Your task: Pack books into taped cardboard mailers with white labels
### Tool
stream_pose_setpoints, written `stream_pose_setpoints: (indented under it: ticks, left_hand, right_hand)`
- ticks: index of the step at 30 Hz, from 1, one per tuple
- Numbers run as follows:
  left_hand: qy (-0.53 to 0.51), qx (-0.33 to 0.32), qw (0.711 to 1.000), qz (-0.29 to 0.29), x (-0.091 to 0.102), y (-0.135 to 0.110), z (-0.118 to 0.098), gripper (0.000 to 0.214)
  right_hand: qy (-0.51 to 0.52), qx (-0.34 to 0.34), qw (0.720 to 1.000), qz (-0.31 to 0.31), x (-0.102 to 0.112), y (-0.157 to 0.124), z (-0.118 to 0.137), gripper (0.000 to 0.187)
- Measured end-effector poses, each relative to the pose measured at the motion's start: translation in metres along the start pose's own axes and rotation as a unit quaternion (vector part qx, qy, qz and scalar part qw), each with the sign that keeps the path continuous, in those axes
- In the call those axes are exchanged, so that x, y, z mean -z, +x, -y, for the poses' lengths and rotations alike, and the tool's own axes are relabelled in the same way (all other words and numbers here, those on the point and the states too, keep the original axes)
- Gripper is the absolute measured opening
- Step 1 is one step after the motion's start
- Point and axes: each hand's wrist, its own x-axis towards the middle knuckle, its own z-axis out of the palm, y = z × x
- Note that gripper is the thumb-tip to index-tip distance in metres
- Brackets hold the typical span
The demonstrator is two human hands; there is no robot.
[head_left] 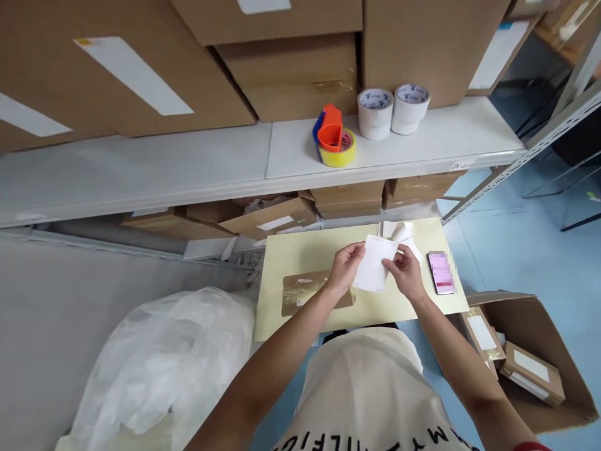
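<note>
My left hand [345,266] and my right hand [406,272] both pinch a white paper label [373,272] above a pale yellow board [300,257] that serves as a work surface. The left fingers hold the sheet's upper left corner; the right fingers grip its right edge. More white label sheets [397,232] lie just behind the held one. A flat brown taped package [305,291] lies on the board under my left forearm. A phone [442,273] with a pink screen rests on the board right of my right hand.
A white shelf [188,163] holds a tape dispenser [333,138] and two white tape rolls [393,109], with large cardboard boxes behind. A white plastic bag [164,363] sits lower left. An open carton [530,357] with small boxes stands lower right.
</note>
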Motion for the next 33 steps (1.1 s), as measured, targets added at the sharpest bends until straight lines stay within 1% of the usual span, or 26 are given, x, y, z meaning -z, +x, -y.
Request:
stream_pose_setpoints:
  ticks: [2, 3, 5, 6, 8, 9, 10, 11, 12, 14, 16, 17, 20, 24, 28, 31, 33]
  left_hand:
    - [-0.004, -0.002, 0.999, 0.042, 0.018, -0.029, -0.008, 0.055]
    - [0.005, -0.002, 0.998, 0.061, 0.029, -0.043, -0.01, 0.052]
    - [0.025, -0.002, 0.996, 0.087, 0.05, -0.07, -0.01, 0.041]
    - [0.03, -0.004, 0.996, 0.088, 0.06, -0.083, -0.009, 0.036]
    - [0.029, -0.015, 0.997, 0.065, 0.077, -0.103, -0.005, 0.033]
    - [0.028, -0.024, 0.998, 0.048, 0.084, -0.111, -0.003, 0.033]
    - [0.029, -0.035, 0.998, 0.032, 0.091, -0.118, -0.002, 0.032]
    - [0.033, -0.046, 0.998, 0.021, 0.098, -0.125, -0.001, 0.031]
    - [0.038, -0.057, 0.998, 0.017, 0.105, -0.13, -0.001, 0.031]
    - [0.053, -0.077, 0.995, 0.021, 0.118, -0.141, -0.002, 0.03]
    - [0.062, -0.098, 0.993, 0.035, 0.129, -0.152, -0.004, 0.028]
    - [0.061, -0.106, 0.991, 0.045, 0.134, -0.158, -0.006, 0.028]
    - [0.031, -0.114, 0.99, 0.076, 0.143, -0.173, -0.013, 0.03]
    - [-0.022, -0.115, 0.988, 0.097, 0.149, -0.186, -0.02, 0.032]
    - [-0.044, -0.114, 0.987, 0.106, 0.15, -0.191, -0.022, 0.032]
    - [-0.032, -0.121, 0.988, 0.089, 0.146, -0.192, -0.021, 0.031]
    - [-0.03, -0.124, 0.989, 0.073, 0.141, -0.191, -0.02, 0.031]
  right_hand:
    - [0.029, 0.001, 0.997, -0.066, -0.013, -0.015, 0.015, 0.041]
    - [0.035, 0.004, 0.995, -0.09, -0.018, -0.023, 0.02, 0.04]
    - [0.02, 0.018, 0.993, -0.112, -0.031, -0.041, 0.027, 0.039]
    - [0.0, 0.034, 0.993, -0.115, -0.038, -0.051, 0.029, 0.039]
    - [-0.066, 0.1, 0.984, -0.132, -0.055, -0.071, 0.031, 0.048]
    - [-0.112, 0.149, 0.971, -0.15, -0.064, -0.081, 0.033, 0.056]
    - [-0.161, 0.206, 0.951, -0.167, -0.074, -0.091, 0.035, 0.061]
    - [-0.208, 0.263, 0.926, -0.174, -0.084, -0.102, 0.038, 0.063]
    - [-0.251, 0.316, 0.901, -0.159, -0.094, -0.112, 0.041, 0.06]
    - [-0.313, 0.393, 0.862, -0.073, -0.112, -0.13, 0.047, 0.042]
    - [-0.349, 0.424, 0.836, 0.012, -0.129, -0.143, 0.053, 0.027]
    - [-0.36, 0.427, 0.829, 0.031, -0.136, -0.149, 0.056, 0.024]
    - [-0.363, 0.435, 0.823, 0.025, -0.154, -0.16, 0.063, 0.023]
    - [-0.354, 0.453, 0.818, 0.024, -0.165, -0.169, 0.072, 0.027]
    - [-0.365, 0.451, 0.814, 0.027, -0.165, -0.173, 0.075, 0.026]
    - [-0.367, 0.465, 0.805, 0.027, -0.161, -0.169, 0.072, 0.032]
    - [-0.37, 0.484, 0.793, 0.023, -0.157, -0.164, 0.07, 0.036]
